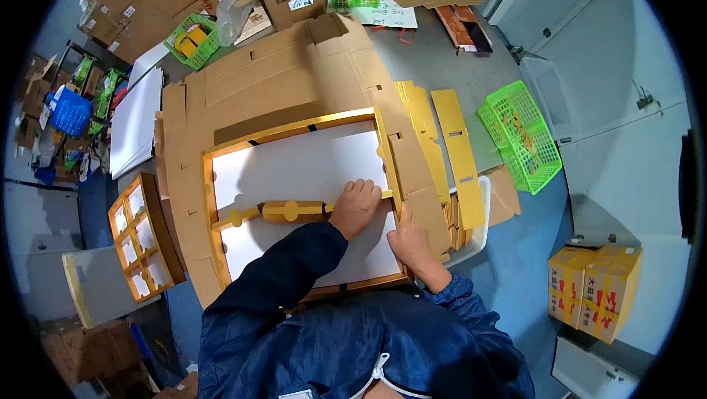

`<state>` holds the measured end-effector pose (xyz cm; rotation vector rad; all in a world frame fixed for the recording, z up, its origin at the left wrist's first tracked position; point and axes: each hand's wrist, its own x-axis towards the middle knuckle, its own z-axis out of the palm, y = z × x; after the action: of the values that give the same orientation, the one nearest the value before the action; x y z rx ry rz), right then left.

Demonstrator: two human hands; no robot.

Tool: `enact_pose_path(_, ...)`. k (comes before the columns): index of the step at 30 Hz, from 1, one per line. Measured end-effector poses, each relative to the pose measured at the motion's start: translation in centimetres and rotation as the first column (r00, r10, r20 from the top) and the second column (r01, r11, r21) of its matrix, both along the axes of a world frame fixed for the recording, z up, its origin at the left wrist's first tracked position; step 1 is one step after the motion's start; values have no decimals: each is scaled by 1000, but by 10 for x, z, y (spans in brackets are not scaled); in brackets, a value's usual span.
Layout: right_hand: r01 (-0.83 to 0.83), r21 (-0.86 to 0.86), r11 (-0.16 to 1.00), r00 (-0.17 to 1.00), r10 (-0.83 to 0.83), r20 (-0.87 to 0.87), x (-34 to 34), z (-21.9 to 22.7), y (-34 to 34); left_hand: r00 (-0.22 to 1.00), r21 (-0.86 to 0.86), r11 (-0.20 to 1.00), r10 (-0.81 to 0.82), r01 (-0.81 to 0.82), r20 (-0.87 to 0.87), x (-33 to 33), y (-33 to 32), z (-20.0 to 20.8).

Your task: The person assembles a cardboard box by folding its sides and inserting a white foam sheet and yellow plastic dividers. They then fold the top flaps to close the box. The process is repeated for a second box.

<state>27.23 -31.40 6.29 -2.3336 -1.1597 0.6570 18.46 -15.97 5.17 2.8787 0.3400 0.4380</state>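
Two hands seating a cardboard divider strip into the yellow frame
Left hand [355, 207] presses, fingers curled, on the cross strip [294, 212] spanning the frame [298, 128]; right hand [409, 241] pinches the frame's right edge. I'd line up the slot first, then push straight down.

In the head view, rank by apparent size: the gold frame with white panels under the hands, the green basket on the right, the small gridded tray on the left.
1. Gold frame, clearly largest.
2. Green basket and gridded tray look about alike; fisheye bending near the rim makes ranking them unsure.
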Motion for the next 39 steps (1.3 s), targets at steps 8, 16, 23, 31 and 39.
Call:
enact_pose_path(8,-134,76,988,988,128,88,7,9,5,993,-57,994,-93,89,-76,8,0,4)
enact_pose_path(16,-197,72,978,980,198,-10,73,6,77,988,36,989,148,-147,-31,51,42,0)
enact_pose_path(23,43,346,937,990,-86,111,208,-26,55,920,126,920,346,-371,187,-39,110,80)
enact_pose_path(31,284,-291,913,896,-145,419,240,-115,-26,449,114,485,860,-867,-242,-324,206,-20)
enact_pose_path(39,-114,-12,993,947,112,301,195,-121,48,461,-317,432,887,-844,-19,-327,228,-43)
